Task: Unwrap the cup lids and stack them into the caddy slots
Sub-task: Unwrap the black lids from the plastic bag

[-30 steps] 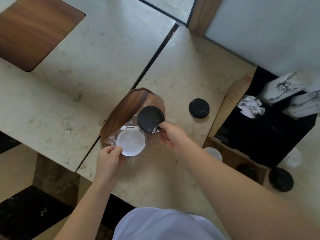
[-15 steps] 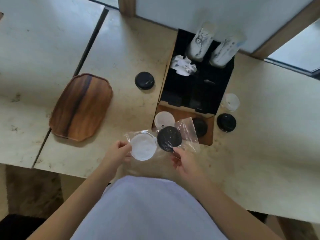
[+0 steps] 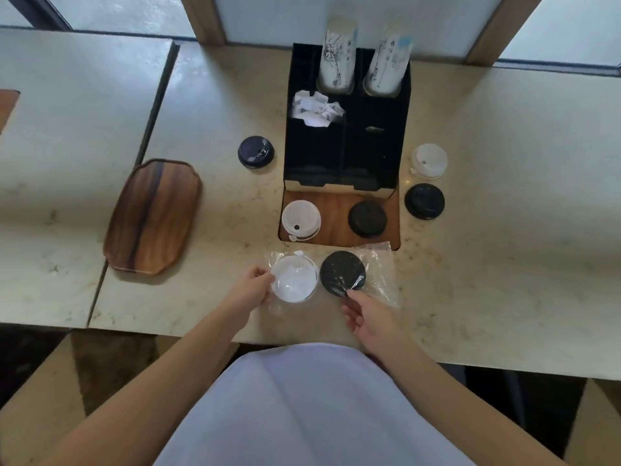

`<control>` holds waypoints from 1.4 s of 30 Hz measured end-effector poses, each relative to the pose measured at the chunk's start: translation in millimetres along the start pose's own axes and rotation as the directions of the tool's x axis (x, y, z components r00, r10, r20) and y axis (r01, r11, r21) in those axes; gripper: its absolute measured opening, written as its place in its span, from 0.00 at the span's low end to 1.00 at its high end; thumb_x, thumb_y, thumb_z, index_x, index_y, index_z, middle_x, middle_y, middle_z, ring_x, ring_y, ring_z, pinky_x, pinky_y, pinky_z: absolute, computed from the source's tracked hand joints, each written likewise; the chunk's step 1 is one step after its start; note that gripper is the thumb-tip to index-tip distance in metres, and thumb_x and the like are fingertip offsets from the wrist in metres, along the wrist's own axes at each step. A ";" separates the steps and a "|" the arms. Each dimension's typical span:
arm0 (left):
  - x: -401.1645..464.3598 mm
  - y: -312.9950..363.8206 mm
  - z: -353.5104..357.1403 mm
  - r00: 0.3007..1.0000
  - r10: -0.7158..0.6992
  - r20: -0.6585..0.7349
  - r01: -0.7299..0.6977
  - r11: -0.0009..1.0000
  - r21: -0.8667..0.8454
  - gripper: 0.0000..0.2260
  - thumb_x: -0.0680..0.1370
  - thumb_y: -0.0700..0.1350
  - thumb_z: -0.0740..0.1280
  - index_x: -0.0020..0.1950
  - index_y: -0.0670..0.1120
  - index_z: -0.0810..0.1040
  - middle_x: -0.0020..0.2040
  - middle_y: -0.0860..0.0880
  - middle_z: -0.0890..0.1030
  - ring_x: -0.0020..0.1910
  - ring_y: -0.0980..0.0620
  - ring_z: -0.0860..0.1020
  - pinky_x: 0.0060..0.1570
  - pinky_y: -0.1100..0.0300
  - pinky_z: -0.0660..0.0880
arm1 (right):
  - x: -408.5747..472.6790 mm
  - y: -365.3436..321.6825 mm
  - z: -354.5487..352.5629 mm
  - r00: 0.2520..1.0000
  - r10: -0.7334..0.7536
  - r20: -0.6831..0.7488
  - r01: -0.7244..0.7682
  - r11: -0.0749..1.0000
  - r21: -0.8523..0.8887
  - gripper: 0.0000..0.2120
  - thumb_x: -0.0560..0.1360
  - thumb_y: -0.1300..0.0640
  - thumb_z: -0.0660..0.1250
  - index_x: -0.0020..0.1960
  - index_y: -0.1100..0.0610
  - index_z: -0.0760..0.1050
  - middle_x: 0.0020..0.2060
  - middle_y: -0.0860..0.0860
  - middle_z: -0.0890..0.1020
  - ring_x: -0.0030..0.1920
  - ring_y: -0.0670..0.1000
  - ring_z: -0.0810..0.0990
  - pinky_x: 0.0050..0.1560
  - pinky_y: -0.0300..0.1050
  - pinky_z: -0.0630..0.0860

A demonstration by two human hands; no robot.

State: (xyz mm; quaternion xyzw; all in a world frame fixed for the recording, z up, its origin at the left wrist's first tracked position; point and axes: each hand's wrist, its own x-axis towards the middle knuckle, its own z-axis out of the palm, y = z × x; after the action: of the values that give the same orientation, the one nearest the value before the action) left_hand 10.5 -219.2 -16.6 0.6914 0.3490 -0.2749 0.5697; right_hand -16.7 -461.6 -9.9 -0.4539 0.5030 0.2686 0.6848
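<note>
A clear crinkled plastic wrapper [image 3: 378, 275] lies on the pale marbled stone counter [image 3: 504, 264] just in front of the caddy, with a round white plastic cup lid [image 3: 295, 279] and a round black plastic cup lid [image 3: 342, 272] side by side inside it. The left hand [image 3: 250, 290] pinches the wrapper at the white lid's left edge, fingers curled onto it. The right hand [image 3: 368, 317] sits just below the black lid, its fingertips pinching the wrapper at that lid's near rim.

Just beyond stands the black and wood-fronted caddy [image 3: 346, 156]. Its front wooden shelf holds a white lid [image 3: 300, 219] on the left and a black lid [image 3: 367, 218] on the right. Two printed paper cup stacks [image 3: 336, 58] stand at its back, with crumpled white paper [image 3: 316, 107] in a left compartment.

On the counter, a loose black lid [image 3: 256, 152] lies left of the caddy; a white lid [image 3: 429, 160] and a black lid [image 3: 424, 201] lie to its right. An oblong wooden tray [image 3: 153, 216] rests well to the left.
</note>
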 end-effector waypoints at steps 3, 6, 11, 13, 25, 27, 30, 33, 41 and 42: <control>-0.7 2.2 2.5 0.999 -0.020 -0.039 0.021 0.999 0.038 0.02 0.80 0.41 0.64 0.51 0.44 0.75 0.39 0.46 0.76 0.34 0.50 0.74 0.36 0.57 0.72 | 3.7 -1.3 -2.7 0.999 0.027 0.044 -0.026 0.999 -0.023 0.04 0.77 0.58 0.73 0.49 0.56 0.79 0.31 0.49 0.85 0.28 0.45 0.81 0.26 0.37 0.75; 0.8 2.4 3.1 0.997 -0.025 -0.074 0.028 0.998 0.049 0.02 0.80 0.40 0.64 0.50 0.45 0.75 0.41 0.45 0.78 0.38 0.48 0.76 0.42 0.53 0.75 | 3.5 1.4 -8.9 0.995 0.050 0.087 -0.039 0.991 -0.129 0.06 0.75 0.54 0.74 0.46 0.56 0.79 0.30 0.50 0.83 0.28 0.46 0.79 0.28 0.39 0.73; -7.7 14.5 2.4 0.966 0.051 -0.253 -0.036 0.997 0.061 0.06 0.80 0.41 0.66 0.56 0.45 0.78 0.53 0.46 0.81 0.46 0.49 0.80 0.46 0.53 0.80 | -7.8 -0.5 -33.4 0.986 0.040 0.164 0.044 0.879 -0.476 0.13 0.74 0.46 0.73 0.43 0.56 0.77 0.32 0.49 0.81 0.29 0.46 0.78 0.33 0.40 0.76; -16.7 21.5 5.1 0.892 0.263 -0.368 -0.174 0.950 0.259 0.08 0.80 0.42 0.65 0.59 0.45 0.77 0.54 0.47 0.80 0.48 0.49 0.78 0.48 0.51 0.78 | -10.5 -2.1 -47.8 0.985 -0.071 0.160 0.160 0.734 -0.660 0.15 0.75 0.46 0.72 0.46 0.59 0.79 0.36 0.48 0.84 0.33 0.45 0.81 0.34 0.37 0.78; -30.2 9.5 105.5 0.576 0.585 0.570 -0.636 -0.116 0.763 0.24 0.82 0.51 0.61 0.79 0.50 0.66 0.81 0.43 0.61 0.81 0.39 0.56 0.76 0.41 0.60 | 4.1 -29.3 -100.7 0.555 -0.670 0.493 0.398 -0.307 -0.864 0.18 0.76 0.48 0.70 0.63 0.52 0.73 0.55 0.48 0.76 0.46 0.45 0.74 0.42 0.34 0.69; -27.2 2.8 109.2 0.606 0.516 0.605 -0.610 -0.186 0.770 0.27 0.83 0.53 0.57 0.82 0.51 0.59 0.83 0.44 0.55 0.82 0.38 0.50 0.78 0.40 0.54 | 6.8 -33.3 -100.0 0.554 -0.647 0.524 0.389 -0.355 -0.850 0.19 0.76 0.48 0.70 0.64 0.53 0.73 0.56 0.49 0.76 0.47 0.47 0.75 0.43 0.35 0.73; -25.4 -2.6 109.1 0.631 0.466 0.621 -0.585 -0.241 0.775 0.30 0.82 0.54 0.57 0.84 0.51 0.52 0.84 0.44 0.50 0.82 0.38 0.45 0.80 0.40 0.47 | 7.6 -39.2 -97.8 0.543 -0.633 0.551 0.417 -0.366 -0.832 0.16 0.77 0.49 0.69 0.62 0.53 0.73 0.56 0.50 0.75 0.45 0.46 0.73 0.43 0.36 0.74; -26.1 -7.6 110.2 0.645 0.455 0.614 -0.571 -0.247 0.783 0.32 0.82 0.53 0.57 0.84 0.51 0.48 0.85 0.45 0.48 0.82 0.40 0.42 0.80 0.42 0.41 | 8.1 -39.4 -96.2 0.508 -0.636 0.581 0.473 -0.358 -0.805 0.12 0.78 0.51 0.69 0.59 0.53 0.75 0.54 0.49 0.75 0.41 0.45 0.71 0.40 0.34 0.69; -20.8 -8.6 107.9 0.625 0.481 0.615 -0.585 -0.233 0.777 0.31 0.83 0.55 0.57 0.84 0.52 0.48 0.84 0.46 0.49 0.83 0.40 0.44 0.79 0.44 0.40 | 5.1 -31.0 -96.9 0.381 -0.749 0.543 0.562 -0.279 -0.779 0.02 0.75 0.60 0.72 0.46 0.58 0.80 0.43 0.50 0.80 0.32 0.46 0.71 0.30 0.34 0.69; -21.0 -8.3 108.4 0.624 0.491 0.608 -0.592 -0.210 0.778 0.30 0.84 0.55 0.57 0.84 0.52 0.50 0.84 0.46 0.51 0.83 0.40 0.46 0.80 0.44 0.42 | 4.8 -31.2 -95.8 0.399 -0.769 0.500 0.569 -0.220 -0.792 0.01 0.75 0.60 0.71 0.46 0.58 0.80 0.42 0.49 0.80 0.32 0.47 0.74 0.30 0.38 0.73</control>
State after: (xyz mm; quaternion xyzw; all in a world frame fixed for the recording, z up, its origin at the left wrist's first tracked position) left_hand -6.9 -328.1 -26.9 0.9422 -0.2798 -0.1792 0.0423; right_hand -32.0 -561.3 -11.3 -0.9622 -0.0253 0.0385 0.2684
